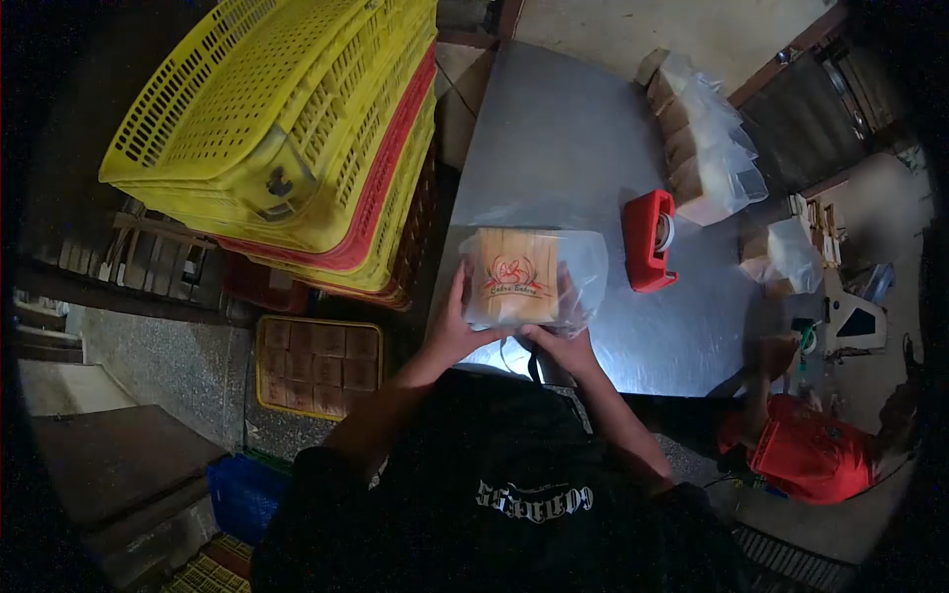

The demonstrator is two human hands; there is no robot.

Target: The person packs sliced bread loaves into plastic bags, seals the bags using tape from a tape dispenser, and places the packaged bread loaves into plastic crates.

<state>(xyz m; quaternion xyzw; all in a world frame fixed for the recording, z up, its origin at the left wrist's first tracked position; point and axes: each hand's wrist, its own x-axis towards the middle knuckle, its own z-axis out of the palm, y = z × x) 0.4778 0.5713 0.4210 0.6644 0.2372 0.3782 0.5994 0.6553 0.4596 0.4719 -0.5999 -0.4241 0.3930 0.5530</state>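
Note:
A block-shaped loaf in a clear plastic bag (519, 272) is between my hands, over the near edge of the metal table. Red printing with a round emblem marks the side facing me. My left hand (457, 328) wraps the bag's left side, its thumb along the lower edge. On the other side, my right hand (563, 348) grips the lower right corner, with some fingers behind the cloudy plastic. Loose bag film spreads out to the right of the loaf. A red tape dispenser (645, 245) stands on the table to the right of the bag.
Several bagged loaves (697, 148) line the table's (554, 109) far right side, with another bagged pack (786, 255) nearer. Stacked yellow and red crates (222, 203) rise at left. Below them sits a tray of brown blocks (259, 366). A co-worker in a red shirt (811, 450) is at right.

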